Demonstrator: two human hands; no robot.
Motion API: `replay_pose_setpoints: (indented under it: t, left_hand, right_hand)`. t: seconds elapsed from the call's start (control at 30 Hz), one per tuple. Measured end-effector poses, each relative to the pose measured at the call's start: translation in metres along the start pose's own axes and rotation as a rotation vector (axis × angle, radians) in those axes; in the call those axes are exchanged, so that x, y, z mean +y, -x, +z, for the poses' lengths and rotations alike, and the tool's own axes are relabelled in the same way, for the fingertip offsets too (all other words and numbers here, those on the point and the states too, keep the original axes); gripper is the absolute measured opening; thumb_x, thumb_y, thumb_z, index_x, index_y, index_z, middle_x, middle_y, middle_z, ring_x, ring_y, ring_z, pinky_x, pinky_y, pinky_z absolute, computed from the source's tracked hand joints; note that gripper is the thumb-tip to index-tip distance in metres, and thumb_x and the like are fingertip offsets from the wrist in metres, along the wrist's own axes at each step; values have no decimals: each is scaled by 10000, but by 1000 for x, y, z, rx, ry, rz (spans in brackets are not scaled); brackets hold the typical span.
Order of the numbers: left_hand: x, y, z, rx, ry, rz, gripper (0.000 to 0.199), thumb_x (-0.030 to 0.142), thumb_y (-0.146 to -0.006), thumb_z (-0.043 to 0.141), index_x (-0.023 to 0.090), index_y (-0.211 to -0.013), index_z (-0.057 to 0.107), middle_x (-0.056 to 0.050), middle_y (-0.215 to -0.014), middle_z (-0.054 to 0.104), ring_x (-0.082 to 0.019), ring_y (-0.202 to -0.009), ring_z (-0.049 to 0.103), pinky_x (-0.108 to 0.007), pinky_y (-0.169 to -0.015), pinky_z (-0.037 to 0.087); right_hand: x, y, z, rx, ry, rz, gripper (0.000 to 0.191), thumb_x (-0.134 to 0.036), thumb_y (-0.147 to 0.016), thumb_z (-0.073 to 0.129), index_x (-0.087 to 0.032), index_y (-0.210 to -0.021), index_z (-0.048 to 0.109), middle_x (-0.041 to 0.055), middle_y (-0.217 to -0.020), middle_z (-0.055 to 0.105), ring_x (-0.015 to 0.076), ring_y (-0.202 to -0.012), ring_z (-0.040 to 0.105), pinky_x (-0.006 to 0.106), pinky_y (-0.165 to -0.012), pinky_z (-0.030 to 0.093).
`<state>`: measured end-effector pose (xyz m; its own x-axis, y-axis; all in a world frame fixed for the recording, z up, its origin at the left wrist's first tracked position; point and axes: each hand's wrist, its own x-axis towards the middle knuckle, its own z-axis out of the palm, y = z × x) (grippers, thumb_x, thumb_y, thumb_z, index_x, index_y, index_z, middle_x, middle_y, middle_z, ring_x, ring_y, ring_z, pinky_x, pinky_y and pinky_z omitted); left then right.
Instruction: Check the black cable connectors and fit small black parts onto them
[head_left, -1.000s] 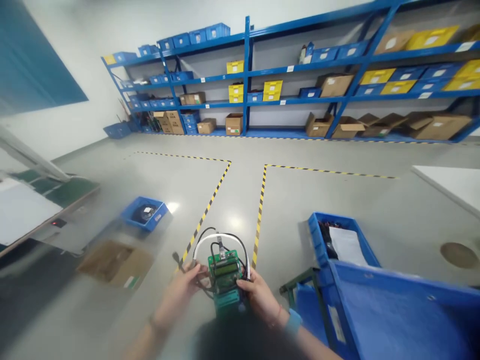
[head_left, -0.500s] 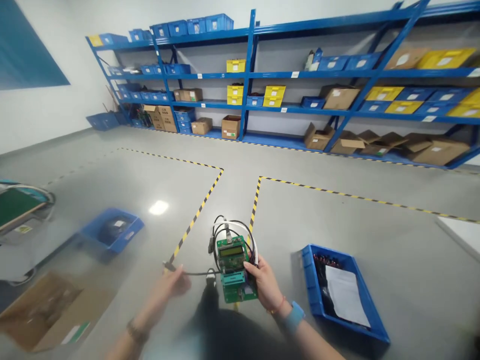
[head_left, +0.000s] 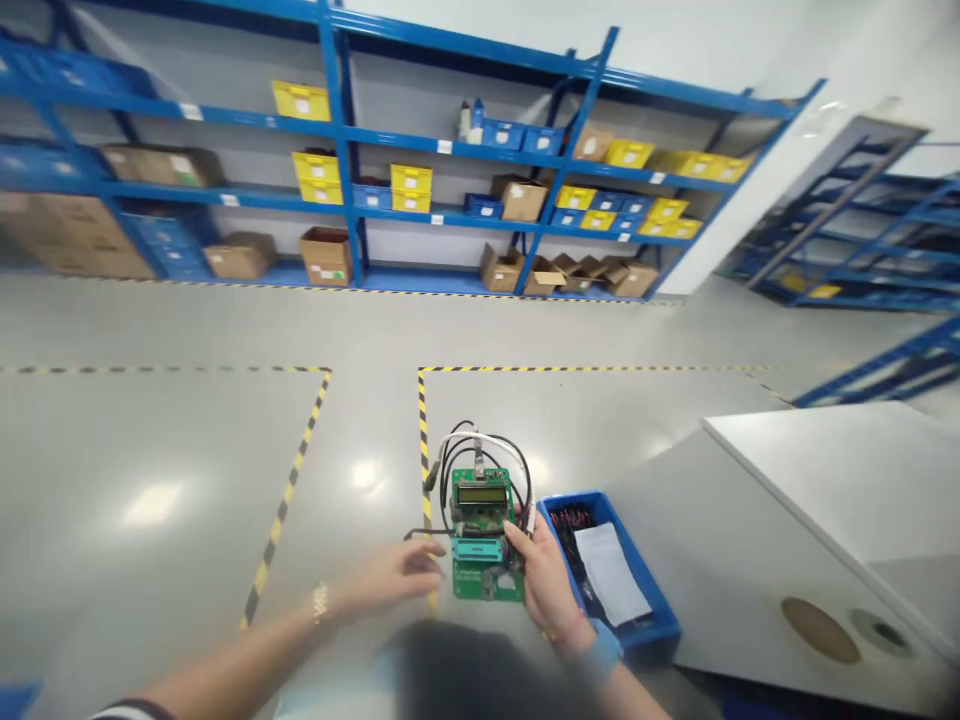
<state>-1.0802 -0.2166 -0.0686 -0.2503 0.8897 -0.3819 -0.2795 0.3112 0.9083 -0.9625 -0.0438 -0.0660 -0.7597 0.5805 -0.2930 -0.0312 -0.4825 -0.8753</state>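
A green circuit board (head_left: 466,585) with a small display and a teal socket is in my right hand (head_left: 551,575). The thumb lies on its front, and the other fingers are mostly hidden behind it. Black and white cables (head_left: 523,462) loop above the board, with a metal plug (head_left: 478,462) at its top edge. My left hand (head_left: 409,572) is just left of the board, fingers apart and slightly blurred, holding nothing that I can see. A thin black lead (head_left: 426,532) sticks out leftward from the board above that hand.
A blue bin (head_left: 651,590) with dark cables and a white sheet (head_left: 611,575) stands at right. Beside it is a white table (head_left: 750,520) with round holes. Blue shelving (head_left: 420,280) with bins and cartons lines the wall. Striped tape (head_left: 300,455) marks the grey floor.
The view has swung right, bringing the white table into sight. My left hand has let go of the black lead and moved close to the board. My right hand still holds the board.
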Motion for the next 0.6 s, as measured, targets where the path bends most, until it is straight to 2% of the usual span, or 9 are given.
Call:
replay_pose_setpoints:
  t: [0.03, 0.07, 0.17, 0.27, 0.37, 0.43, 0.5, 0.53, 0.6]
  left_hand:
    - [5, -29, 8, -33, 142, 23, 434, 344, -663, 629, 171, -1052, 543, -94, -983, 616, -212, -931, 549, -308, -807, 406]
    - [9, -57, 17, -7, 280, 44, 462, 325, -651, 647, 157, -1065, 529, -111, -1010, 607, -221, -945, 549, -323, -827, 403]
    - [19, -136, 34, 176, 581, 24, 433, 314, -666, 637, 119, -1035, 523, -141, -1008, 607, -237, -902, 578, -368, -831, 418]
    - [39, -201, 24, 224, 611, -32, 429, 286, -660, 643, 115, -1031, 515, -138, -968, 626, -240, -825, 607, -392, -788, 449]
    - [73, -253, 3, 219, 462, -52, 429, 289, -659, 641, 130, -1036, 515, -125, -930, 644, -243, -785, 622, -397, -757, 464]
    - [96, -284, -6, 223, 349, -51, 425, 293, -655, 639, 130, -1029, 524, -121, -917, 650, -254, -799, 619, -395, -756, 463]
    - [116, -314, -10, 258, 246, -35, 422, 287, -624, 657, 120, -998, 553, -118, -916, 649, -267, -849, 602, -381, -779, 449]
    - [125, -329, -10, 282, 203, -25, 420, 284, -606, 667, 117, -980, 570, -116, -919, 648, -273, -876, 589, -371, -794, 439]
    - [138, -360, -13, 315, 142, -12, 418, 277, -585, 673, 119, -964, 592, -107, -940, 643, -277, -924, 562, -352, -820, 418]
  right_hand:
    - [-1, -14, -3, 25, -23, -5, 241, -262, -715, 608, -222, -936, 519, 11, -896, 630, 147, -781, 593, 278, -712, 478]
    - [-2, -29, -8, 43, -47, -9, 240, -269, -717, 605, -222, -935, 518, 14, -898, 631, 155, -787, 595, 288, -716, 478]
    - [-6, -82, -33, 27, -62, -22, 263, -275, -732, 581, -216, -977, 506, 32, -932, 625, 180, -833, 592, 317, -739, 473]
    - [-19, -142, -77, 15, 119, -41, 331, -292, -753, 546, -199, -1064, 482, 73, -1058, 580, 205, -951, 548, 351, -804, 447]
    - [-49, -198, -122, 66, 503, -182, 425, -300, -738, 553, -212, -1143, 460, 92, -1185, 497, 225, -1057, 473, 397, -890, 387]
    - [-73, -231, -139, -101, 754, -342, 390, -262, -743, 541, -230, -1129, 491, 78, -1164, 512, 227, -1088, 437, 415, -939, 333]
    - [-93, -259, -143, -369, 921, -467, 321, -211, -751, 519, -225, -1071, 536, 73, -1066, 565, 224, -1054, 440, 416, -935, 325]
    - [-101, -273, -141, -457, 972, -500, 292, -188, -747, 515, -216, -1035, 552, 74, -1010, 582, 224, -1009, 455, 414, -904, 346]
    - [-108, -303, -135, -498, 1011, -503, 222, -163, -729, 525, -197, -943, 578, 71, -919, 594, 216, -908, 478, 389, -817, 392]
